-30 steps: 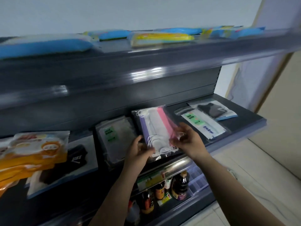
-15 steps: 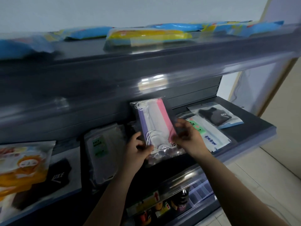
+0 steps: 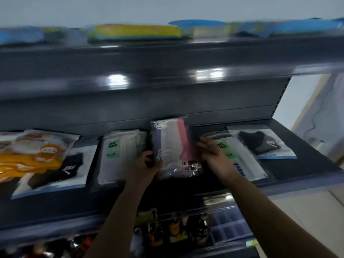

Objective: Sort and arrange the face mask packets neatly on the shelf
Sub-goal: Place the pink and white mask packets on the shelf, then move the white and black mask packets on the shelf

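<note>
Pastel mask packet [image 3: 172,146], a clear bag showing purple, white and pink masks, lay on the dark middle shelf [image 3: 307,172] with its top edge against the back panel, and we had both hands on it. Our left hand [image 3: 147,164] gripped its lower left edge, fingers curled round the plastic. Our right hand [image 3: 212,155] rested at its right edge with the fingers stretched forward; blur kept us from seeing whether they pinched the packet or only pressed it.

Just left of it sat a white packet with a green label [image 3: 119,155], and farther left a black mask packet [image 3: 55,170] partly under an orange cartoon packet [image 3: 31,155]. To the right, partly beneath our right hand, lay a white packet with a green label and blue print [image 3: 240,161], and beyond that another black mask packet [image 3: 260,144] near the shelf's end.

On the top shelf [image 3: 167,53] we saw blurred blue and yellow packs [image 3: 137,32]. Below, bottles [image 3: 175,231] stood on the lower shelf.
</note>
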Tool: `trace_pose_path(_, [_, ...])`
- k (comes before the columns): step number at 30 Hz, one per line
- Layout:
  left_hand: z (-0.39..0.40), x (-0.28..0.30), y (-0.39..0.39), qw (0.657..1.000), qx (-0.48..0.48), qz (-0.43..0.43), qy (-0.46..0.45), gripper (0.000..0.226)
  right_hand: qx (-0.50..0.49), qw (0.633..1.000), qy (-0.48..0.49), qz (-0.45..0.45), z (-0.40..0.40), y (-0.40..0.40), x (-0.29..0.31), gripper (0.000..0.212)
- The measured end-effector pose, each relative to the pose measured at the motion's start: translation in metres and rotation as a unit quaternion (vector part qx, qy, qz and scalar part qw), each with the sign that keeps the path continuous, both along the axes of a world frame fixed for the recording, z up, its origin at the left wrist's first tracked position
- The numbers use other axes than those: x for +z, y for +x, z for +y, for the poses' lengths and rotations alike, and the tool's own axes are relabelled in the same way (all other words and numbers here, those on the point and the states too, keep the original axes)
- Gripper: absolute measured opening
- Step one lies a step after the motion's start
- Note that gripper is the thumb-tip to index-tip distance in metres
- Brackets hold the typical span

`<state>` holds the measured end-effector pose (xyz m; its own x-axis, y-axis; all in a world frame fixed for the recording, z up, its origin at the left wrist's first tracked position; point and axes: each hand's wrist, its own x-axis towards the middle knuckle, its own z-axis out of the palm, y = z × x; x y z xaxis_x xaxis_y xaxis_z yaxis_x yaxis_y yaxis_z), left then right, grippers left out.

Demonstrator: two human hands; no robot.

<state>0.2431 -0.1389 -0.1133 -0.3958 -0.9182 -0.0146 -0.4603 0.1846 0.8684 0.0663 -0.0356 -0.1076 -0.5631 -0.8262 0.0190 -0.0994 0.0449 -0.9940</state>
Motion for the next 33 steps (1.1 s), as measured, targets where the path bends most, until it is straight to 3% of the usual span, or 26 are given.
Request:
trace_pose_path(5, [0.012, -0.008, 0.004, 0.974, 0.047, -0.116, -0.187, 0.041, -0.02, 0.997, -0.01, 0.077, 0.023, -0.014, 0.002, 0.051])
trace_pose_path(7, [0.031, -0.003, -0.004, 0.961, 0.061, -0.123, -0.238, 0.039, -0.025, 0.991, -0.001, 0.13, 0.04, -0.027, 0.001, 0.048])
trace_pose_path(11, [0.077, 0.0, -0.04, 0.943, -0.022, -0.089, -0.32, 0.044, -0.038, 0.979, 0.035, 0.197, 0.075, -0.056, -0.002, 0.043])
trace_pose_path(15, [0.12, -0.01, -0.088, 0.956, -0.111, -0.082, -0.26, 0.039, -0.054, 0.968, 0.078, 0.231, 0.104, -0.081, -0.005, 0.044])
trace_pose_path(20, [0.132, -0.024, -0.139, 0.96, -0.164, -0.15, -0.173, 0.053, -0.091, 0.95, 0.136, 0.265, 0.119, -0.114, -0.011, 0.044])
trace_pose_path(25, [0.126, -0.026, -0.173, 0.938, -0.151, -0.246, -0.192, 0.055, -0.132, 0.922, 0.186, 0.312, 0.122, -0.147, -0.012, 0.046])
trace_pose_path(33, [0.097, -0.031, -0.205, 0.943, -0.157, -0.234, -0.178, 0.054, -0.175, 0.883, 0.294, 0.321, 0.117, -0.195, -0.011, 0.048])
